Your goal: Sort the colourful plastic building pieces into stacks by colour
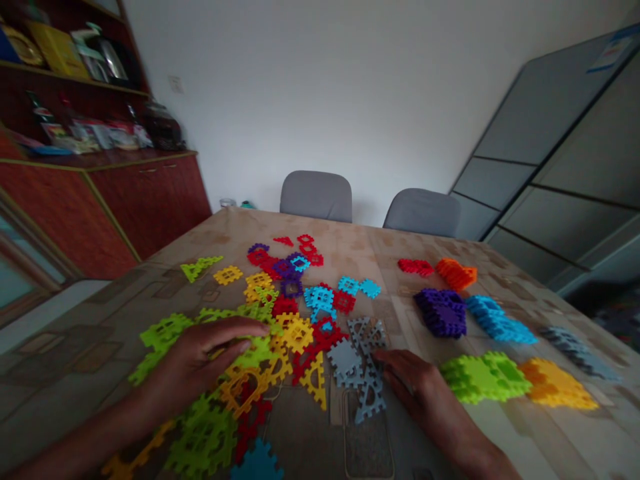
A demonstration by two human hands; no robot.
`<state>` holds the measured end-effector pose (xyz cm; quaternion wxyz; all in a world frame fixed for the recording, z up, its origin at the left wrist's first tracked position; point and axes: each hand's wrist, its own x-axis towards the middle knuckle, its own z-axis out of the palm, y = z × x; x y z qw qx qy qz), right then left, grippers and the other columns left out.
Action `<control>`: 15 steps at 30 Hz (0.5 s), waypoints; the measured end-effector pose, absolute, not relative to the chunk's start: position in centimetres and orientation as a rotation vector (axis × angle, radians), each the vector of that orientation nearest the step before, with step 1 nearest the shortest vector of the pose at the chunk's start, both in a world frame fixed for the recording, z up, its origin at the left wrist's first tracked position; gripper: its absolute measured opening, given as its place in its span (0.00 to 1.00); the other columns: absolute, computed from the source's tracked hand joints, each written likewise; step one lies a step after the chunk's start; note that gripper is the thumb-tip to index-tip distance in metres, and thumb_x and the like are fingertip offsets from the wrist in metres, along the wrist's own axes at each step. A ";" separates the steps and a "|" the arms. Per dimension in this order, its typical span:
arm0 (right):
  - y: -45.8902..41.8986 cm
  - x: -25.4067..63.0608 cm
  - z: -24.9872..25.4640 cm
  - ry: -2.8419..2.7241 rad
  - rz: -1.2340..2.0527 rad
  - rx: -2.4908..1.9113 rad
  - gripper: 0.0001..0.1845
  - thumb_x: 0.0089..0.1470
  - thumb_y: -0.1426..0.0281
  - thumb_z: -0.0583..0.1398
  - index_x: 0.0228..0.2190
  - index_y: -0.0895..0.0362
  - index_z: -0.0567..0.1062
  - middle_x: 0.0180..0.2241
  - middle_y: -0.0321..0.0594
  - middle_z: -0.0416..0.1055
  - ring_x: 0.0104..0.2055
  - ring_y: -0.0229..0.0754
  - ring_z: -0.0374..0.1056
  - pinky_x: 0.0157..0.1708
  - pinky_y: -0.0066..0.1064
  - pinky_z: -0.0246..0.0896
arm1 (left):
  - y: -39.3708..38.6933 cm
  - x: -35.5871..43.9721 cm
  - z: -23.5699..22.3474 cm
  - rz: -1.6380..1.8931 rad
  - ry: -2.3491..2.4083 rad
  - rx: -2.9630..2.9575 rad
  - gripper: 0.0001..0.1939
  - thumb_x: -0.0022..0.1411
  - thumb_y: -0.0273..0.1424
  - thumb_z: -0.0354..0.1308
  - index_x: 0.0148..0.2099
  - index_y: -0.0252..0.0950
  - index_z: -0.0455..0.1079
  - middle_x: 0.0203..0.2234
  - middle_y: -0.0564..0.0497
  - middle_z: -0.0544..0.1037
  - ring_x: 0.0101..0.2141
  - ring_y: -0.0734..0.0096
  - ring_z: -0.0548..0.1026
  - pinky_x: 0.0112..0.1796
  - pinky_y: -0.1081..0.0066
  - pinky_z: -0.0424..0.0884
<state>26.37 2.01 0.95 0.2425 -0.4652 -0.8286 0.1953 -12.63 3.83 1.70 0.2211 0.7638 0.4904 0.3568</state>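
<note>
My left hand (207, 350) reaches over a pile of interlocking plastic tiles at the left. Its thumb and index finger are apart, just above or touching lime green tiles (255, 350); its other fingers are hidden. My right hand (417, 383) lies low on the table, fingers loosely stretched with the tips at the edge of a group of grey tiles (346, 363). Whether a tile is pinched there does not show. Between the hands lie yellow tiles (296, 332), a yellow triangle (316, 381) and red tiles (327, 333).
Colour-sorted stacks stand at the right: purple (443, 313), blue (500, 320), lime green (485, 378), yellow (556, 383), orange (456, 273), red (416, 267) and grey (580, 350). Loose blue tiles (320, 300) lie mid-table. Two grey chairs (316, 195) stand beyond the far edge.
</note>
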 end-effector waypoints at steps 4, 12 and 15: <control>1.8 26.0 1.0 -2.284 0.525 -1.275 0.16 0.69 0.68 0.54 0.51 0.54 0.78 0.48 0.46 0.79 0.48 0.48 0.77 0.50 0.39 0.74 | 3.2 -10.2 2.3 1.009 1.184 2.273 0.14 0.70 0.31 0.53 0.48 0.47 0.80 0.44 0.53 0.85 0.44 0.65 0.83 0.48 0.71 0.77; 1.8 25.5 0.9 -2.291 0.526 -1.249 0.14 0.68 0.72 0.55 0.49 0.55 0.78 0.46 0.46 0.79 0.47 0.46 0.76 0.48 0.37 0.73 | -0.5 -6.1 1.9 1.038 0.890 2.364 0.16 0.71 0.26 0.52 0.50 0.50 0.76 0.44 0.58 0.85 0.43 0.74 0.83 0.47 0.82 0.76; 1.9 25.4 1.0 -2.295 0.513 -1.239 0.15 0.68 0.72 0.54 0.49 0.55 0.78 0.46 0.47 0.79 0.47 0.46 0.77 0.48 0.38 0.73 | -1.1 -5.6 -0.1 0.941 0.772 2.457 0.13 0.74 0.30 0.51 0.52 0.50 0.75 0.47 0.55 0.84 0.46 0.72 0.83 0.48 0.81 0.75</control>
